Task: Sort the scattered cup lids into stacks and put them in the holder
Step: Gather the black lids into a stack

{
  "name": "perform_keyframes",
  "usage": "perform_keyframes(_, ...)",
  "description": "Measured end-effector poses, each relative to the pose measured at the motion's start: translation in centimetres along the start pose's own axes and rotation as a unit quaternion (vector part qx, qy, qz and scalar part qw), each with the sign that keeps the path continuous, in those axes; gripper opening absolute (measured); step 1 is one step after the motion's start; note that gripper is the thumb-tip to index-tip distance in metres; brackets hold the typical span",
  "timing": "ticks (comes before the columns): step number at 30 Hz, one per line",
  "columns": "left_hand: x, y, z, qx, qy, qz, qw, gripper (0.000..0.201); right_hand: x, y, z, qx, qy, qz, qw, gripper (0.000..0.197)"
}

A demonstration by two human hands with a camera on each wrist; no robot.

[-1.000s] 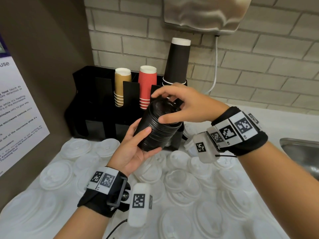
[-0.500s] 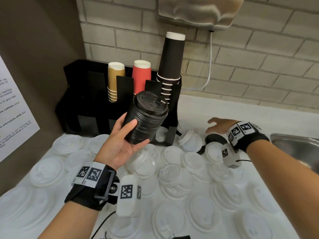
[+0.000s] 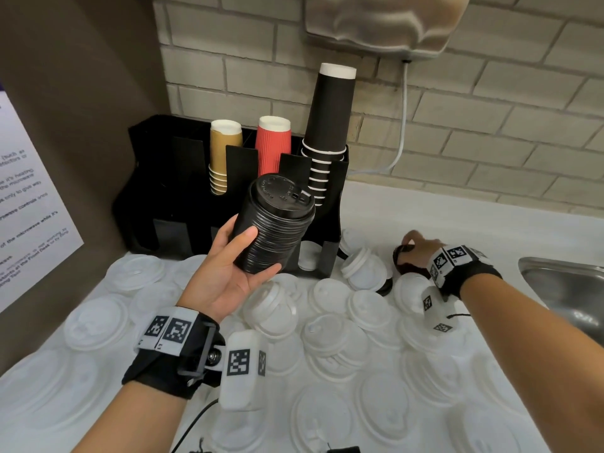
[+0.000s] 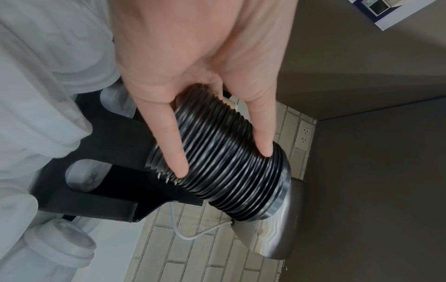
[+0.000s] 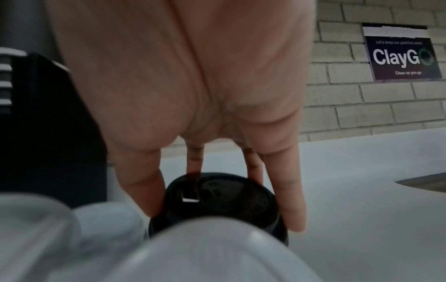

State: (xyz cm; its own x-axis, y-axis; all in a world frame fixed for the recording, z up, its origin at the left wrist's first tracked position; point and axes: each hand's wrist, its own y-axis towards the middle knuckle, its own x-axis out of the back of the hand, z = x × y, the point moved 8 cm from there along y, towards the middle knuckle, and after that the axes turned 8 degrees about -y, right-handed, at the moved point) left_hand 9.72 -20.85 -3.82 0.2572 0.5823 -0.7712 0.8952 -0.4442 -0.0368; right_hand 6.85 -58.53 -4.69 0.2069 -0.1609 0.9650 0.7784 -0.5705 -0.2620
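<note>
My left hand (image 3: 228, 266) grips a tall stack of black lids (image 3: 273, 225) tilted in front of the black holder (image 3: 157, 191); the left wrist view shows fingers (image 4: 173, 152) curled round the ribbed stack of black lids (image 4: 224, 152). To the right, on the counter, my right hand (image 3: 416, 248) closes its fingers round a single black lid (image 3: 405, 259); in the right wrist view the fingertips (image 5: 289, 200) straddle that black lid (image 5: 217, 200). White lids (image 3: 330, 331) lie scattered over the counter below both hands.
The holder carries stacks of tan cups (image 3: 224, 152), red cups (image 3: 273, 142) and tall black cups (image 3: 330, 125). A steel sink (image 3: 562, 289) lies at the right edge. A brown wall with a notice (image 3: 29, 207) stands to the left, and a metal dispenser (image 3: 385, 21) hangs above.
My right hand left the top of the black stack, swung right and down to the counter, and closed on a loose black lid. The left hand keeps the stack raised.
</note>
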Motion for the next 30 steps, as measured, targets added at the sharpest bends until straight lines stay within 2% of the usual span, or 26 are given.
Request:
perform_keyframes(3, -0.1, 0.0, 0.2, 0.003, 0.001, -0.002, 1.000, 0.060, 3.2, -1.4, 0.9, 0.000, 0.058, -0.034, 0.998, 0.036)
perform_keyframes(6, -0.4, 0.0, 0.5, 0.007, -0.001, 0.001, 1.000, 0.060, 7.2, -3.7, 3.5, 0.077, 0.158, -0.073, 0.982, 0.034)
perform_keyframes(7, -0.4, 0.0, 0.6, 0.009, -0.003, 0.002, 1.000, 0.060, 8.5, -5.0, 4.9, 0.126, 0.214, -0.085, 0.965, 0.032)
perform_keyframes(9, -0.5, -0.1, 0.8, 0.011, -0.002, 0.004, 1.000, 0.060, 10.4, -8.2, 8.0, 0.245, 0.328, -0.071, 0.910, 0.031)
perform_keyframes(11, -0.6, -0.1, 1.0, 0.011, -0.003, 0.005, 1.000, 0.060, 11.7, -11.6, 10.7, 0.339, 0.369, -0.046, 0.864, 0.038)
perform_keyframes(14, -0.7, -0.2, 1.2, 0.013, -0.002, 0.005, 1.000, 0.062, 12.9, -15.5, 13.3, 0.429, 0.309, -0.074, 0.845, 0.048)
perform_keyframes(18, -0.8, -0.3, 1.1, 0.015, 0.000, 0.004, 1.000, 0.062, 12.9, -18.4, 16.0, 0.494, 0.253, -0.084, 0.828, 0.050)
perform_keyframes(24, -1.2, -0.5, 1.2, 0.019, 0.006, 0.008, 1.000, 0.062, 13.1, -19.8, 18.3, 0.517, 0.187, -0.128, 0.826, 0.049)
perform_keyframes(30, -1.6, -0.8, 1.1, 0.020, 0.010, 0.016, 1.000, 0.064, 13.0, -20.1, 19.3, 0.529, 0.157, -0.110, 0.827, 0.049)
